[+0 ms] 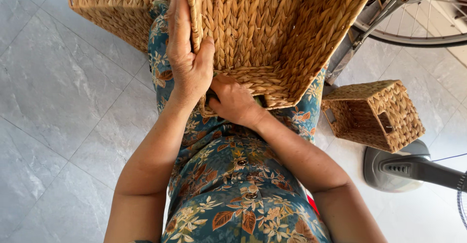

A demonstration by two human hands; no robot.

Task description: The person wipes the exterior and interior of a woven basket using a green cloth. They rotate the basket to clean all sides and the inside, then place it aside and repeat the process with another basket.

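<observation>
Head view shows a large woven basket (272, 34) resting on the person's lap, its inside hidden. Left hand (187, 53) grasps its edge with fingers wrapped around. Right hand (233, 101) presses closed at its lower corner. On the floor (58, 102), a small woven basket (372, 114) lies empty.

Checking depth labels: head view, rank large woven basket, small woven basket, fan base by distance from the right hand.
1. Large woven basket: on the lap, touched by the right hand.
2. Small woven basket: on the floor, to the right.
3. Fan base: floor, below the small basket in the picture.
</observation>
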